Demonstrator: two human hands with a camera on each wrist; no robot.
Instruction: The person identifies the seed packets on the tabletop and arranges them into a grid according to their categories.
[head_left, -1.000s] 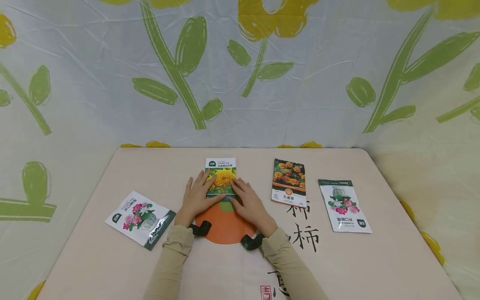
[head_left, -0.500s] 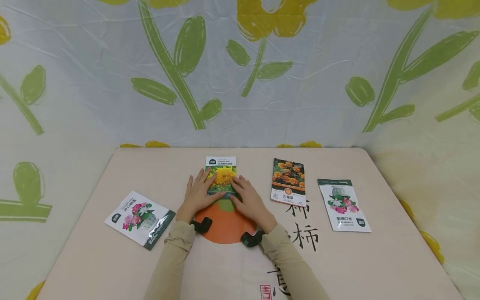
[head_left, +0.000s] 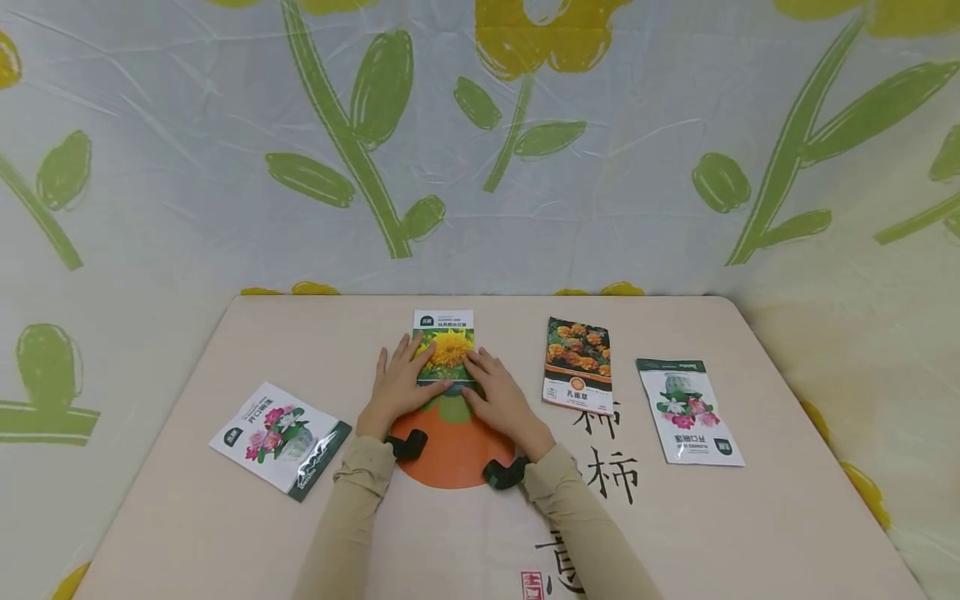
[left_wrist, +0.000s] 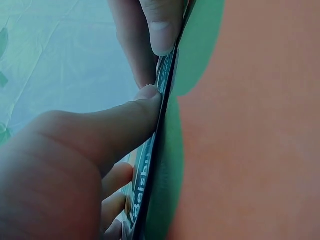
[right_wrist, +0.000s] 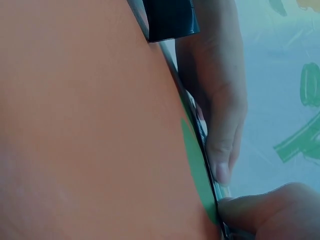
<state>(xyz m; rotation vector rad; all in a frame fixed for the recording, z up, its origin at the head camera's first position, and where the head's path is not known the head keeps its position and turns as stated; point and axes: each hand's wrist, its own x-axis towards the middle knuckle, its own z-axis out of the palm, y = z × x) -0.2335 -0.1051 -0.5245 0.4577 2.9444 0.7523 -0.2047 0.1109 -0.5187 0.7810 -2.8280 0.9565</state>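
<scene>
Sleeves of beige cloth (head_left: 341, 517) came in from the near edge, turned back at both wrists. With the clock centred on the sunflower seed packet (head_left: 448, 350) and twelve toward the wall, a red seal print (head_left: 532, 586) lay at five o'clock, partly cut by the bottom of the head view. Farther in, at six, was an orange persimmon print (head_left: 453, 458) on the pale pink tabletop (head_left: 442, 542). Black wrist cameras (head_left: 505, 474) hung over its sides, and black brushed characters (head_left: 613, 475) ran at four.

At eight o'clock a bowl lotus seed packet (head_left: 277, 437) lay aslant, its green band toward the person; well off between three and four, a second bowl lotus packet (head_left: 690, 412) lay with its picture upside down.

Left hand (head_left: 392, 390) and right hand (head_left: 502, 404) rested on the sunflower packet from eight and four, fingers extended and spread rather than curled round it. Both thumbs touched its near band, marked "Beishu" in the left wrist view. That packet lay face up, its near edge over the persimmon's green top. At three o'clock was a French marigold seed packet (head_left: 577, 364). Beyond the far edge stood a cloth backdrop (head_left: 622, 200) of yellow flowers and green stems.
</scene>
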